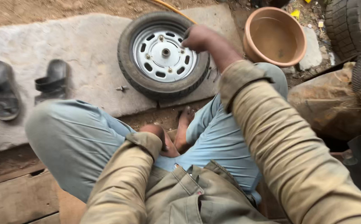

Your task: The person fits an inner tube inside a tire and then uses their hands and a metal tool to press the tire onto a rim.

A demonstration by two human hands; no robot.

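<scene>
The wheel's tyre (134,74) is matt black rubber around a painted metal rim (163,54), slightly glossy. It lies on a rough stone slab (80,49). The basin (275,36) looks like smooth terracotta-coloured plastic, perhaps clay.

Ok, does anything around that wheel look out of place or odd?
A small bolt lies loose on the concrete slab, just left of the wheel, apart from it. The right hand rests on the tyre's upper right edge. Two dark sandals sit off at the slab's left. Nothing looks spilled or damaged.
</scene>
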